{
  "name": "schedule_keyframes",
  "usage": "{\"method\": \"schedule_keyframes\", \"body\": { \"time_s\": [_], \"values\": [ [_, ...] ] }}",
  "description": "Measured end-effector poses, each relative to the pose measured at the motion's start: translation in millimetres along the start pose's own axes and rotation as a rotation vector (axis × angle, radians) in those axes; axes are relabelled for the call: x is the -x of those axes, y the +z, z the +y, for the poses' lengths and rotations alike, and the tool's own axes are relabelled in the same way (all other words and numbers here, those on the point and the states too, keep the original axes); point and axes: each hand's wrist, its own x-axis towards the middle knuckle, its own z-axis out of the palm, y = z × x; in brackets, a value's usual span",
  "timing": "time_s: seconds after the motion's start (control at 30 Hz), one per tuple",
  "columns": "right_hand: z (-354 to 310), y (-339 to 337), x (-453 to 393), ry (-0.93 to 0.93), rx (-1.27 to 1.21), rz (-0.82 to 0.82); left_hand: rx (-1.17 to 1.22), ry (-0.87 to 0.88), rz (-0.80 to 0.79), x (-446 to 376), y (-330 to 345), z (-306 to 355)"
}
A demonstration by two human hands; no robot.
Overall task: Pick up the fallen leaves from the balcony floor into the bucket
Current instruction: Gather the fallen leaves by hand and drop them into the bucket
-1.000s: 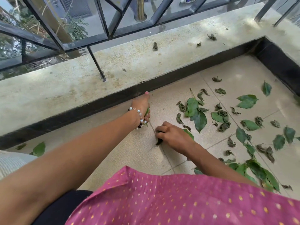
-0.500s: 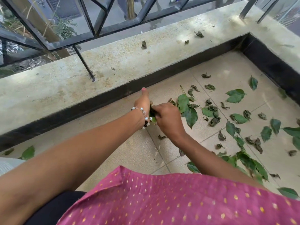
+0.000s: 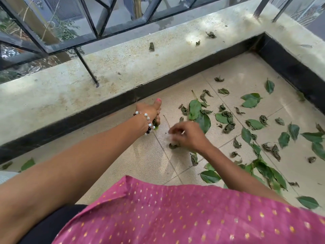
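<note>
Far left, two green leaves on tiled floor by black curb. Left hand, bead bracelet at wrist, fingers curled round bunch of green leaves, thumb up. Right hand blurred, low over floor, fingers bent above crumpled leaf; cannot tell whether gripping. Fallen leaves scattered on tiles to right; few dried ones on ledge. Bucket out of view.

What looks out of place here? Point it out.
Three shrivelled leaves lie up on the concrete ledge by the railing, not on the floor tiles with the others. No bucket is in view. Nothing looks spilled or broken.
</note>
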Motion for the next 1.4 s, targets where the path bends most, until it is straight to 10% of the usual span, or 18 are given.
{"method": "schedule_keyframes", "body": {
  "time_s": [0.2,0.43,0.6,0.73,0.97,1.17,1.4],
  "values": [
    [17,32,3,-0.197,0.498,-0.130,-0.016,-0.046,-0.042,0,4,-2],
    [-5,-16,-5,0.182,-0.570,0.378,-0.136,-0.116,-0.147,10,14,-4],
    [-16,-23,-3,0.043,-0.294,0.259,-0.075,-0.150,-0.280,19,38,-9],
    [6,-27,11,0.140,-0.692,0.371,-0.161,-0.074,-0.205,19,42,-8],
    [43,-9,29,0.244,0.336,0.089,-0.096,-0.051,-0.071,8,37,-8],
    [41,-18,17,0.269,0.123,0.287,-0.101,-0.081,-0.139,0,32,-16],
    [42,-10,12,0.151,0.437,-0.042,-0.131,-0.088,-0.148,-9,30,-19]
  ]
}}
